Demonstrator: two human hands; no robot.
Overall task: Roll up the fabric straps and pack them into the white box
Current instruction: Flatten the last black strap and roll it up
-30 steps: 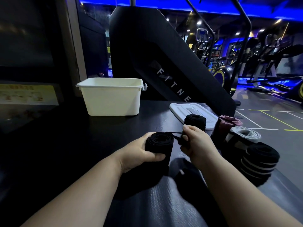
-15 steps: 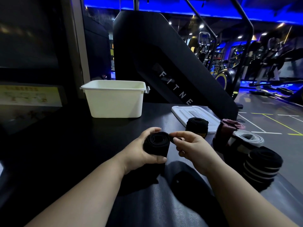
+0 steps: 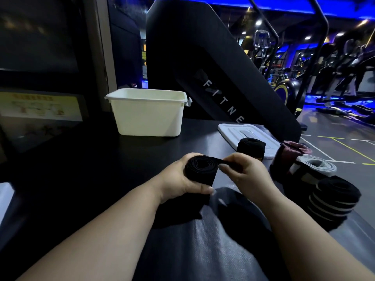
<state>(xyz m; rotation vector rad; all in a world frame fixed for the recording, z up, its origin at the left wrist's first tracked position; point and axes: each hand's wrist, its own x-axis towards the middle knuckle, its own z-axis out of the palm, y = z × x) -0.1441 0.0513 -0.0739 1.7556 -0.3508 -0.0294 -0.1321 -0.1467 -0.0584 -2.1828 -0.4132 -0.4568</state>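
Right of your left hand (image 3: 178,179) gripping the black roll (image 3: 199,169), other rolls (image 3: 334,197) crowd the bench (image 3: 81,169); your right hand (image 3: 245,173) pinches its tail, now closer.

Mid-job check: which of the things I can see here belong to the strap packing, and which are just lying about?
Job in hand: black strap roll gripped by left hand, loose end pinched by right hand; white box; small black roll; maroon roll; grey roll; striped black roll.
Lying about: white lid; fitness machine; yellow sign.
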